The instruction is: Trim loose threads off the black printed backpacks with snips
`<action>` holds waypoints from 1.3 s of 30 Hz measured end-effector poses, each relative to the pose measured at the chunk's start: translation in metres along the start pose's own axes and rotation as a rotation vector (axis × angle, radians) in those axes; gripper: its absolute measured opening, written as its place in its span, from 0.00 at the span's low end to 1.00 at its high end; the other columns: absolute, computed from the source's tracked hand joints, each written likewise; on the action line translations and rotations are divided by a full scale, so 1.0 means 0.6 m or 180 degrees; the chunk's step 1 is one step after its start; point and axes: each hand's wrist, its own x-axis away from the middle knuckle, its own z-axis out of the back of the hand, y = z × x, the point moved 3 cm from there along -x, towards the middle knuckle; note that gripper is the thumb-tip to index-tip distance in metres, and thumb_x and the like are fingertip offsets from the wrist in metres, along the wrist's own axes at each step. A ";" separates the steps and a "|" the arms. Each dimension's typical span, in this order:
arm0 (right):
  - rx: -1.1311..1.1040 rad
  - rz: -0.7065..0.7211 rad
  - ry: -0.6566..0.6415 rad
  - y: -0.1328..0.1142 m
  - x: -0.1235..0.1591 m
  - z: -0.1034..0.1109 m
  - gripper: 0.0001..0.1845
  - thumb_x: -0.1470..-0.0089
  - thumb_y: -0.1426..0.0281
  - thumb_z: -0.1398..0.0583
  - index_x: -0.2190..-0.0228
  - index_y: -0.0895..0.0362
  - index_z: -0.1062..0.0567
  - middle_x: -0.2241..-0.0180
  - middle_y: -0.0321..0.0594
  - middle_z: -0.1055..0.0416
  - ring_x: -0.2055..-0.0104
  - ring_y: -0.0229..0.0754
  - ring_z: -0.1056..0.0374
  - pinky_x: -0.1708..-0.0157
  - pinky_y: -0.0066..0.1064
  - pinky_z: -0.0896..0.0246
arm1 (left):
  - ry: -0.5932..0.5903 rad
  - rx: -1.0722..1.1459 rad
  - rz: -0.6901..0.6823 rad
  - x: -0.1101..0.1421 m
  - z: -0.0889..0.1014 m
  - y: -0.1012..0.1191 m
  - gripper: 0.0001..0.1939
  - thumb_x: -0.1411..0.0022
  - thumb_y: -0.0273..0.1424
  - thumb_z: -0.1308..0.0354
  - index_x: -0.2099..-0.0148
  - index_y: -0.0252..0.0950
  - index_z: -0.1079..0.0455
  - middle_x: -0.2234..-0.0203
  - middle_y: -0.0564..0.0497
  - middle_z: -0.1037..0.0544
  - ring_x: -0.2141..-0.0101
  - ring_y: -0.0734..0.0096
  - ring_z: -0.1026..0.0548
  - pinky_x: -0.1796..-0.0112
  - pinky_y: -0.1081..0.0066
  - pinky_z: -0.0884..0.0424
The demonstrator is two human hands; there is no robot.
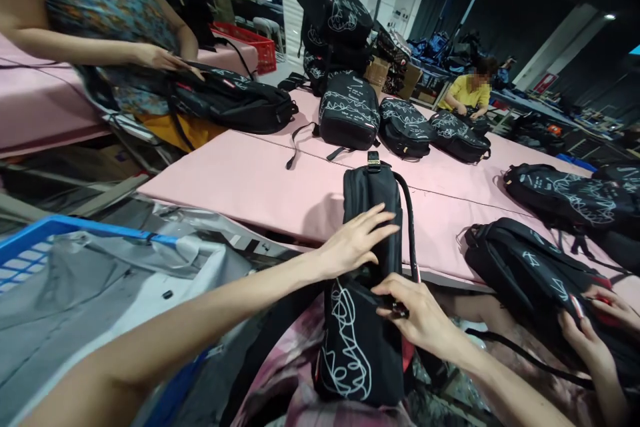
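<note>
A black backpack with white scribbled line drawings lies on its side in front of me, between my lap and the pink table. My left hand lies over its upper part with the fingers stretched and spread. Curled at the backpack's edge is my right hand, with a small dark, shiny tool tucked in the fingers; its kind is not clear. The fingertips of that hand touch the black fabric near an opening. A strap loops along the right side, and a buckle sits at the far end.
The pink table bears more printed backpacks. At the right, a co-worker's hands work on another backpack. A person at the left handles a black backpack. A blue crate with grey sheeting stands left.
</note>
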 end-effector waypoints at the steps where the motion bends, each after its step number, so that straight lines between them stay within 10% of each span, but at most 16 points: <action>1: 0.0053 -0.0060 -0.0015 0.002 0.009 0.002 0.13 0.47 0.75 0.43 0.58 0.56 0.32 0.64 0.39 0.32 0.65 0.37 0.33 0.68 0.25 0.42 | -0.0023 0.0160 -0.0048 0.015 0.005 0.005 0.24 0.44 0.29 0.41 0.46 0.35 0.41 0.48 0.41 0.34 0.41 0.59 0.47 0.44 0.53 0.44; 6: 0.0435 -0.0401 0.0056 0.011 0.037 0.008 0.17 0.52 0.66 0.36 0.60 0.56 0.32 0.66 0.38 0.32 0.67 0.38 0.34 0.70 0.26 0.42 | -0.0579 0.0344 -0.0049 0.085 0.000 0.052 0.17 0.45 0.42 0.42 0.60 0.34 0.35 0.65 0.46 0.27 0.47 0.56 0.37 0.43 0.44 0.55; 10: 0.0491 -0.0087 0.0258 0.016 0.053 -0.006 0.01 0.45 0.72 0.43 0.68 0.57 0.31 0.72 0.36 0.36 0.74 0.34 0.38 0.77 0.24 0.49 | -0.0170 0.0270 0.0080 0.110 -0.023 0.083 0.05 0.38 0.29 0.50 0.62 0.33 0.35 0.68 0.49 0.27 0.48 0.63 0.37 0.42 0.49 0.54; 15: 0.1187 0.0651 0.0748 0.032 0.090 -0.038 0.10 0.45 0.76 0.51 0.70 0.57 0.30 0.74 0.36 0.36 0.78 0.33 0.45 0.79 0.26 0.54 | 0.0457 -0.0013 -0.0242 0.127 -0.063 0.102 0.12 0.36 0.21 0.56 0.68 0.34 0.34 0.73 0.53 0.27 0.50 0.70 0.34 0.42 0.53 0.57; 29: 0.1596 0.0858 0.1278 0.053 0.107 -0.044 0.08 0.45 0.77 0.47 0.70 0.56 0.29 0.75 0.36 0.31 0.77 0.33 0.39 0.77 0.27 0.51 | 0.0271 0.0070 -0.0347 0.119 -0.080 0.101 0.10 0.38 0.21 0.53 0.67 0.36 0.33 0.74 0.55 0.25 0.53 0.71 0.31 0.45 0.59 0.53; 35: 0.1551 -0.0046 0.1658 0.031 0.060 -0.023 0.05 0.43 0.72 0.47 0.66 0.58 0.32 0.76 0.36 0.33 0.78 0.36 0.37 0.77 0.27 0.49 | 0.1081 0.0230 0.1009 0.054 0.007 0.037 0.10 0.40 0.31 0.49 0.54 0.38 0.37 0.63 0.49 0.26 0.54 0.64 0.30 0.54 0.62 0.36; 39: 0.2407 -0.0505 0.1756 0.025 0.025 -0.025 0.11 0.45 0.77 0.50 0.77 0.55 0.35 0.81 0.34 0.36 0.85 0.36 0.41 0.82 0.30 0.56 | 0.0354 0.0090 0.2613 -0.027 0.024 -0.029 0.27 0.43 0.44 0.49 0.46 0.32 0.44 0.65 0.44 0.25 0.66 0.59 0.25 0.66 0.62 0.30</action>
